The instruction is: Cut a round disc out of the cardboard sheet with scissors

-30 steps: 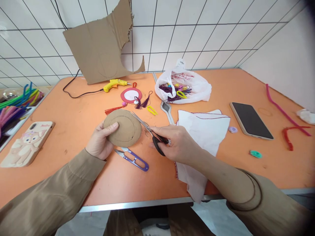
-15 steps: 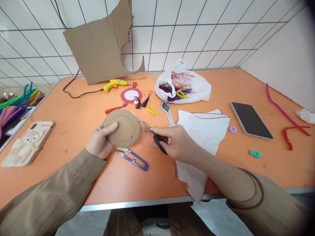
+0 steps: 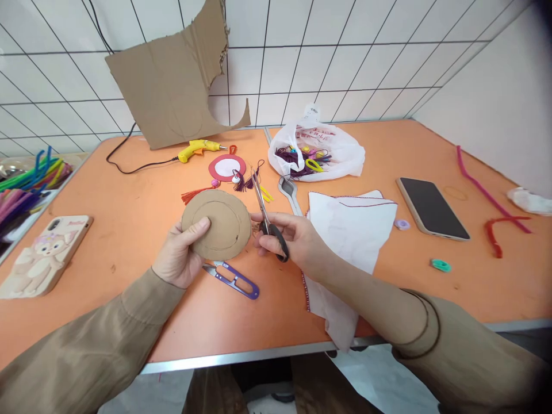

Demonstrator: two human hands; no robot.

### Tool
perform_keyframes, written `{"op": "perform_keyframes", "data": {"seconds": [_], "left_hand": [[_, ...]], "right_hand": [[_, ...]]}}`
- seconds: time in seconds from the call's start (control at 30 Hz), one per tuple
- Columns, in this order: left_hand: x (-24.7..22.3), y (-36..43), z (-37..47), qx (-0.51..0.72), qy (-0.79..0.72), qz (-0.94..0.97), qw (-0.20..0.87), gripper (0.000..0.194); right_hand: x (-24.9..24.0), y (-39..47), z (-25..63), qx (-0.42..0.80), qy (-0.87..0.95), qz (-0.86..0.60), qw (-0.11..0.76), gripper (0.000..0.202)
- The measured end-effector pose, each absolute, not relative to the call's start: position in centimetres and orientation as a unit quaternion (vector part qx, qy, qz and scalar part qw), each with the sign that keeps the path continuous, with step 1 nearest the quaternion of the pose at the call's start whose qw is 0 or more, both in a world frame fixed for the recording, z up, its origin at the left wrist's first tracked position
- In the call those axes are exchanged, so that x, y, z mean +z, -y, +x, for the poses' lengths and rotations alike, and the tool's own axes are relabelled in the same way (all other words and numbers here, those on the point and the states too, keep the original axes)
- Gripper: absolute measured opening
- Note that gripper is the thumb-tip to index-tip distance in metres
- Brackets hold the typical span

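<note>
My left hand (image 3: 183, 250) grips a round cardboard disc (image 3: 219, 224) by its left edge, thumb on top. A smaller circle is drawn inside the disc's rim. In my right hand (image 3: 287, 238) is a pair of black-handled scissors (image 3: 263, 207), the blades pointing up and away, just right of the disc and apart from it. Below the disc lie purple thread snips (image 3: 235, 280) on the table. Beyond it sit a red-rimmed round piece (image 3: 227, 167) with a white centre, a red tassel (image 3: 198, 192) and dark purple tassels (image 3: 249, 179).
A yellow glue gun (image 3: 198, 150) lies before a cut cardboard sheet (image 3: 168, 92) leaning on the tiles. A plastic bag of tassels (image 3: 340, 152), a white cloth (image 3: 349, 230) and a dark-screened phone (image 3: 431, 207) are to the right. A decorated phone case (image 3: 47, 253) lies left.
The scissors have turned from pointing left towards the disc to pointing upward, as my right hand rotated. My left hand still holds the disc, barely shifted. The view has moved slightly right.
</note>
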State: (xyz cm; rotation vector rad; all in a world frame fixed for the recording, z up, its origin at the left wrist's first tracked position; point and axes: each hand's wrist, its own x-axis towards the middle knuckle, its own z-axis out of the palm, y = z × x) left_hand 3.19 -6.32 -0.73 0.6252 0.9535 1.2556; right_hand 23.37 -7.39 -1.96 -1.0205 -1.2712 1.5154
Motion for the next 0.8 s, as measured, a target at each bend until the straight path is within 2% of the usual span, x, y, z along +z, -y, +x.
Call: {"op": "perform_keyframes", "data": {"seconds": [0.3, 0.53, 0.8], "left_hand": [[-1.7, 7.4, 4.3, 0.500, -0.386, 0.298, 0.716, 0.046], [-1.8, 7.4, 4.0, 0.467, -0.382, 0.301, 0.738, 0.034], [-1.5, 6.4, 3.3, 0.517, -0.412, 0.294, 0.690, 0.026]], "right_hand": [[-1.7, 7.1, 23.5, 0.588, 0.487, -0.415, 0.495, 0.037], [-1.7, 6.7, 23.8, 0.590, 0.469, -0.418, 0.507, 0.037], [-1.6, 7.0, 23.8, 0.606, 0.446, -0.421, 0.507, 0.037]]}}
